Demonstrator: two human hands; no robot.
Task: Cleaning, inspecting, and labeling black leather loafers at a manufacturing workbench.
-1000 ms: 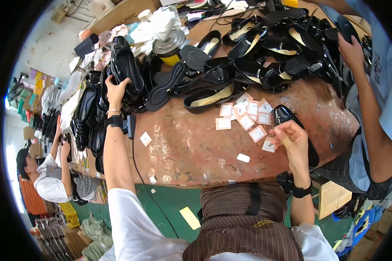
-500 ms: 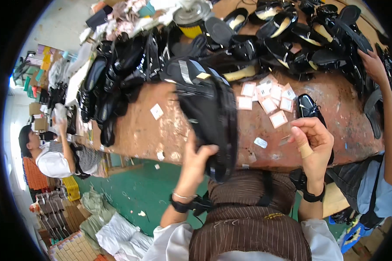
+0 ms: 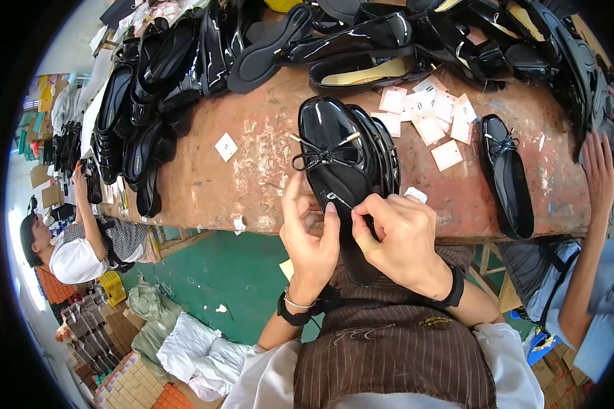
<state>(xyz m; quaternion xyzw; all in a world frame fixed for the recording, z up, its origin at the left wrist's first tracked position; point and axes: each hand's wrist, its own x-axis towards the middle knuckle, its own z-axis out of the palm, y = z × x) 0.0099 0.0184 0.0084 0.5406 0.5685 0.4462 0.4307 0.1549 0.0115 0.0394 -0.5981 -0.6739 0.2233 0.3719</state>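
A black patent flat shoe [image 3: 329, 121] with a bow and metal-coloured tips is in front of me, toe pointing away. More glossy black shoe edges [image 3: 391, 158] show close against its right side. My left hand [image 3: 308, 235] is closed at the shoe's left edge, thumb by the opening. My right hand [image 3: 404, 235] is closed in a pinch at the opening's right edge. Between the two hands a thin white string [image 3: 339, 198] lies looped over the dark insole; its right end runs to my right fingertips. To the right, another black bow shoe [image 3: 508, 180] lies on the table.
Several white cards [image 3: 430, 126] with pink edges lie beyond the shoe, one card [image 3: 226, 146] apart to the left. A small white label [image 3: 416, 195] is beside my right hand. Black shoes [image 3: 361, 41] crowd the table's back. A co-worker's hand [image 3: 598, 170] is at the right.
The black shoes have turned from a raised, blurred side-on pose to bow side up, closer to me. My right hand has moved left from beside the cards to the shoe's opening.
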